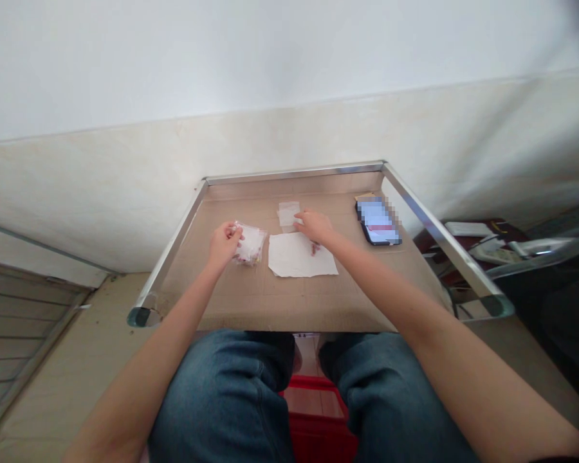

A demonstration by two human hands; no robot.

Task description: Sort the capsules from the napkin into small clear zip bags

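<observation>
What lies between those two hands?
In the head view, a white sheet of paper lies between the right hand and the left hand, which holds a clear plastic bag.

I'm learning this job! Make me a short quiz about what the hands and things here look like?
1. Which hand holds the clear plastic bag, left or right?
2. True or false: the phone lies to the right of the white paper.
3. Fill in the missing word: the crate at the bottom of the view is ____.

Key: 1. The left hand. 2. True. 3. Red.
</observation>
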